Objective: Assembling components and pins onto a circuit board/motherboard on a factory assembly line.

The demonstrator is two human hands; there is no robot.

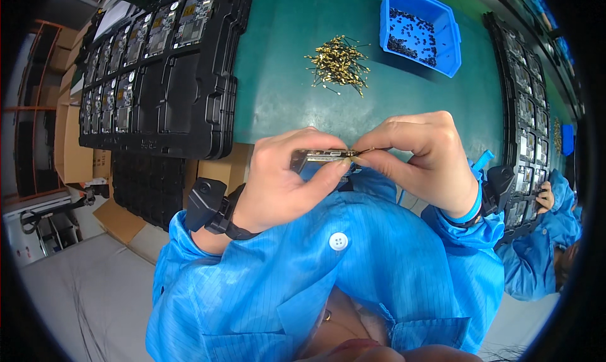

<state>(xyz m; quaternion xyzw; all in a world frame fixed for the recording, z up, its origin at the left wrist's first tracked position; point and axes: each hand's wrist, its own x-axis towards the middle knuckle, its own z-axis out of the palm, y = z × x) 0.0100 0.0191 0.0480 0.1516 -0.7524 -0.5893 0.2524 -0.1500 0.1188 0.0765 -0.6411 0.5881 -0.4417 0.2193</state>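
My left hand (278,182) grips a circuit board (315,155), turned so that mostly its long edge and metal connectors show. At the board's right end, my right hand (429,160) pinches a thin dark and gold piece (367,150) between thumb and forefinger. Its tip meets the board's corner, next to my left thumb; whether it is fastened there I cannot tell. Beyond my hands, a loose pile of small gold pieces with thin black stems (341,65) lies on the green table (278,103).
A blue bin (449,46) of small black parts stands at the back right. Stacked black trays (218,109) at left carry circuit boards in several pockets. Another black tray (502,52) with boards stands at right, where a co-worker's hand (545,198) touches it. Cardboard boxes (69,141) stand far left.
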